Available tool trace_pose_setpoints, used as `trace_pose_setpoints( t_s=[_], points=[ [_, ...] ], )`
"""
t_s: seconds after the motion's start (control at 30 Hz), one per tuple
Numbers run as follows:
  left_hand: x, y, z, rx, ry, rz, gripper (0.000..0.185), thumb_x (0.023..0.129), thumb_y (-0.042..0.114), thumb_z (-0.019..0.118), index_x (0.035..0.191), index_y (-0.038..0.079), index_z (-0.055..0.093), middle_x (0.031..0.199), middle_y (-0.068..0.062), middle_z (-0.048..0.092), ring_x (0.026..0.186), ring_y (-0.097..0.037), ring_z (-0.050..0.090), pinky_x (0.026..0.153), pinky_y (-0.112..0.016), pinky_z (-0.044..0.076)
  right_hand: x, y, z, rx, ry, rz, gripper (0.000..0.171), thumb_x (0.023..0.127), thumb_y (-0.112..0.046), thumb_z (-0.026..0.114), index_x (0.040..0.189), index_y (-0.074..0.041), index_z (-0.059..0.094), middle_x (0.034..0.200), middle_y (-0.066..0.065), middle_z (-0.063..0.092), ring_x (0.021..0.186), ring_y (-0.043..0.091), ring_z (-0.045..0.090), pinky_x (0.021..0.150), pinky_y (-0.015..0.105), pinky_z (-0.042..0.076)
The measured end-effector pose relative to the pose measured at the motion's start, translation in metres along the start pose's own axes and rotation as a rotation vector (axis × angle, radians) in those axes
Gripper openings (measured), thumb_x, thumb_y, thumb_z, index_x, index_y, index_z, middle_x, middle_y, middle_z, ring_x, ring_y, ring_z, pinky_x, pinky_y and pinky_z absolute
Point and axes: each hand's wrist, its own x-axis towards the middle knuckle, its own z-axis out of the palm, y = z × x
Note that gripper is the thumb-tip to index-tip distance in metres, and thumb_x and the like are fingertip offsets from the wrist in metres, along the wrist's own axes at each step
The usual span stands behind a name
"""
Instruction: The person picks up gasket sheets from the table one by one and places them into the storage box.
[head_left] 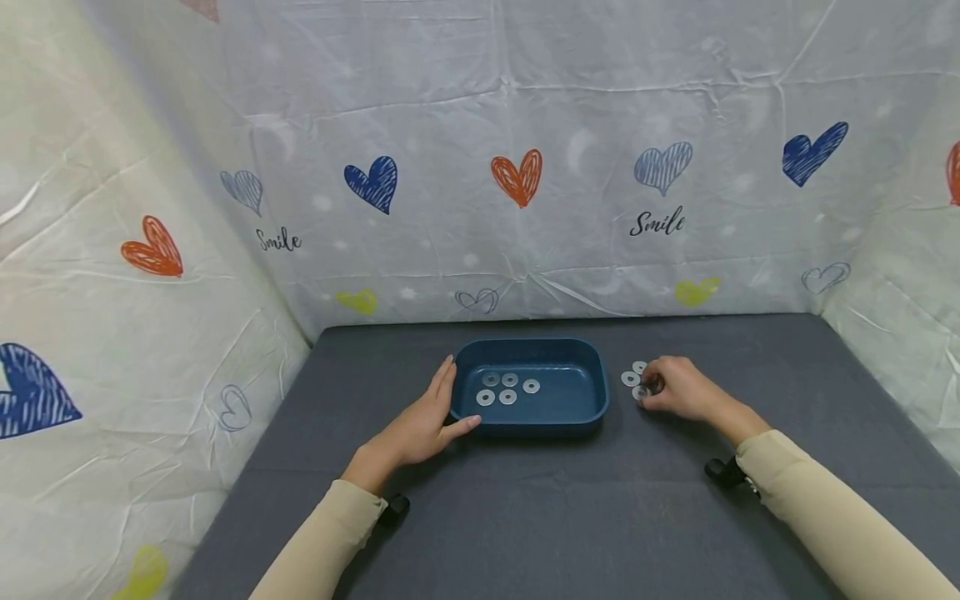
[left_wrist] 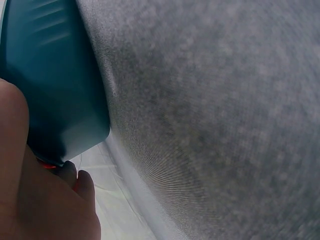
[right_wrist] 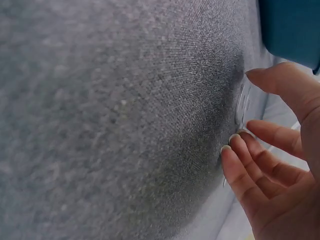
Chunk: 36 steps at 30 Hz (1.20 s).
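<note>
In the head view a blue rectangular tray (head_left: 567,429) stands on the dark grey cloth, with several flat metal washers (head_left: 507,397) lying in its left half. My left hand (head_left: 420,423) rests at the tray's left end, fingers straight along the side wall and thumb on the front rim near the corner. Right of the tray a few more washers (head_left: 631,379) lie close together on the cloth. My right hand (head_left: 680,388) is over them, thumb and fingertips down at the nearest one. In the right wrist view the thumb and index fingertip (right_wrist: 254,125) stand apart, beside washers (right_wrist: 242,107).
The grey cloth (head_left: 555,517) covers the table. A pale curtain (head_left: 450,250) printed with hearts and "Smile" hangs behind the table and along both sides. A dark band (head_left: 726,473) sits under the right sleeve's cuff, and another (head_left: 395,508) under the left.
</note>
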Motion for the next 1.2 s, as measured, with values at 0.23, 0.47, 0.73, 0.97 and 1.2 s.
trace_pose_setpoints(
  t_s=[0.23,0.47,0.73,0.97,1.2],
  points=[
    [-0.001,-0.001,0.0,0.007,-0.008,-0.011,0.107,0.098,0.07,0.048,0.164,0.005,-0.006,0.172,-0.009,-0.013,0.156,-0.031,0.013,0.121,-0.051,0.026,0.008,-0.002,0.002,-0.019,-0.002,0.048,0.012,0.084,-0.016,0.08,0.087,-0.006,0.074,0.081,0.002,0.065,0.071,0.015,0.054,0.067,0.037,0.048],
    [-0.001,-0.001,0.0,-0.006,-0.002,-0.005,0.106,0.098,0.069,0.048,0.164,0.006,-0.006,0.172,-0.009,-0.012,0.156,-0.031,0.012,0.121,-0.052,0.025,0.01,-0.009,0.002,-0.01,-0.026,0.098,0.011,0.083,-0.014,0.078,0.081,-0.006,0.071,0.076,0.002,0.064,0.064,0.015,0.053,0.061,0.032,0.046],
    [-0.001,-0.001,0.0,0.003,0.001,-0.003,0.106,0.098,0.069,0.048,0.164,0.006,-0.006,0.172,-0.012,-0.01,0.156,-0.031,0.013,0.121,-0.051,0.026,0.005,-0.017,0.002,-0.003,-0.047,0.117,0.014,0.082,-0.01,0.079,0.085,-0.004,0.067,0.078,0.003,0.064,0.064,0.015,0.055,0.06,0.033,0.047],
    [-0.002,0.002,-0.002,0.001,0.002,-0.002,0.107,0.099,0.067,0.051,0.164,0.004,-0.005,0.172,-0.014,-0.009,0.156,-0.033,0.014,0.121,-0.052,0.026,-0.001,-0.016,0.001,-0.005,-0.014,0.034,0.012,0.082,-0.007,0.077,0.088,-0.003,0.067,0.076,0.001,0.062,0.064,0.013,0.054,0.062,0.033,0.047],
    [0.0,0.0,0.0,0.016,-0.013,-0.015,0.108,0.098,0.07,0.049,0.164,0.005,-0.007,0.171,-0.01,-0.013,0.156,-0.032,0.014,0.121,-0.05,0.026,0.003,-0.032,-0.024,0.018,0.005,-0.091,0.01,0.083,-0.005,0.075,0.091,-0.002,0.07,0.083,0.003,0.067,0.07,0.011,0.059,0.064,0.032,0.051]
  ],
)
